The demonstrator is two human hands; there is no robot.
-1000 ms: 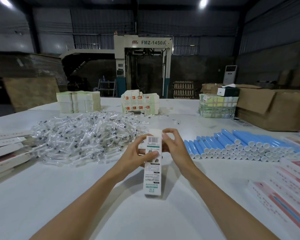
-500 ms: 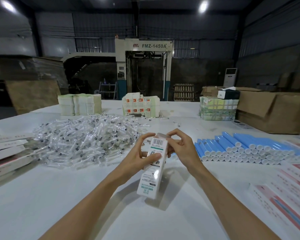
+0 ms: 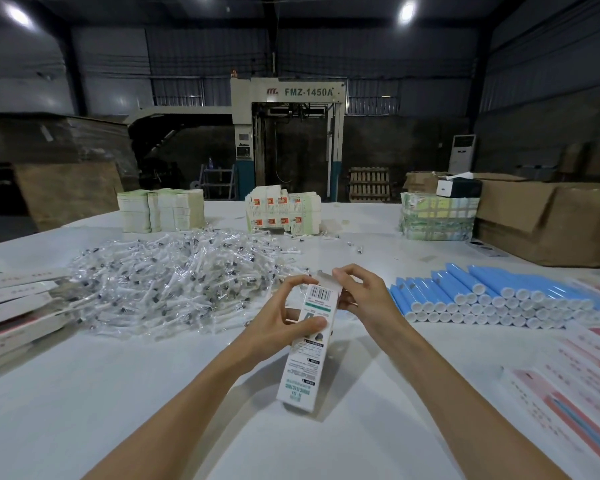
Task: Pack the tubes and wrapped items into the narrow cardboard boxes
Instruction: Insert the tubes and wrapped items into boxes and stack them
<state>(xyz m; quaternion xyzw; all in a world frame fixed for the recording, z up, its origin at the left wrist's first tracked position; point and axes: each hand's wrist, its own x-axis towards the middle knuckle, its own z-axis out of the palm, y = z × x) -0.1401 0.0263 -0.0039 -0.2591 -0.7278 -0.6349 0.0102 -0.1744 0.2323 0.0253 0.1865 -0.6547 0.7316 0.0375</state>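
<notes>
A narrow white cardboard box (image 3: 303,362) with a barcode and green print is held tilted above the white table (image 3: 118,393), its far end raised. My left hand (image 3: 284,323) grips the box around its upper part, thumb across the printed face. My right hand (image 3: 361,299) pinches the flap at the box's far end. A big heap of clear wrapped items (image 3: 174,282) lies to the left behind the hands. Blue tubes with white caps (image 3: 482,299) lie in rows to the right.
Flat white and pink box blanks are stacked at the left edge (image 3: 11,317) and at the right (image 3: 575,379). Bundles of flat cartons (image 3: 160,209) (image 3: 283,213) (image 3: 437,216) stand at the back of the table. A large brown carton (image 3: 548,220) sits far right.
The box has tipped further, with its near end swung to the right. My right hand's fingers have worked at the flap on the far end. Both hands stayed in much the same place.
</notes>
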